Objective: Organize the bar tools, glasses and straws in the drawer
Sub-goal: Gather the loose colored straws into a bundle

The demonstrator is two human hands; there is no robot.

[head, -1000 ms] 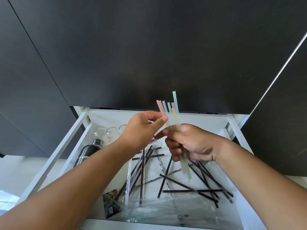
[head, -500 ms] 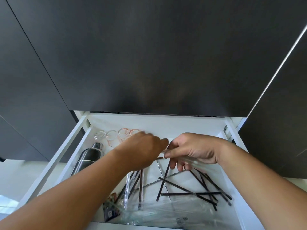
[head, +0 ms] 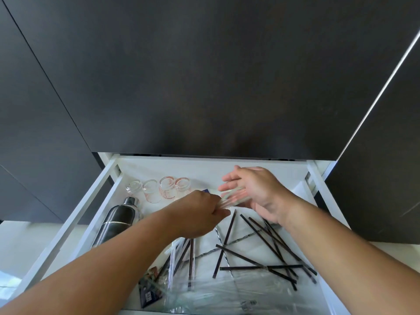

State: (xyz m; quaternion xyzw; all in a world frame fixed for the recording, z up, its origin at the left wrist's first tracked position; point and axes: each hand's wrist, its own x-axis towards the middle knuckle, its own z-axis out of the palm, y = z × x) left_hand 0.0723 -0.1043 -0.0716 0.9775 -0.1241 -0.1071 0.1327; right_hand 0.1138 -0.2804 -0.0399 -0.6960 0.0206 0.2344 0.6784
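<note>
In the open white drawer (head: 106, 178), my left hand (head: 200, 212) pinches one end of a bundle of pale pastel straws (head: 230, 197) that lies low near the drawer's middle back. My right hand (head: 256, 189) is spread with straight fingers just right of the bundle, and the straws lie across its palm side. Several black straws (head: 259, 239) lie crisscrossed on the drawer floor at the right, partly under my right forearm. Several small glasses (head: 167, 188) stand in a row at the back left. A black cocktail shaker (head: 117, 221) lies on its side below them.
A crumpled clear plastic bag (head: 216, 294) covers the drawer's front. A small dark printed packet (head: 148, 292) lies at the front left, with more black straws (head: 191, 258) above it. Dark cabinet fronts (head: 204, 76) rise behind the drawer. The white drawer rails run along both sides.
The straw bundle, held upright above the drawer by my right hand, has come down into the drawer. My right hand has let go and spread its fingers; my left hand now pinches the bundle's end.
</note>
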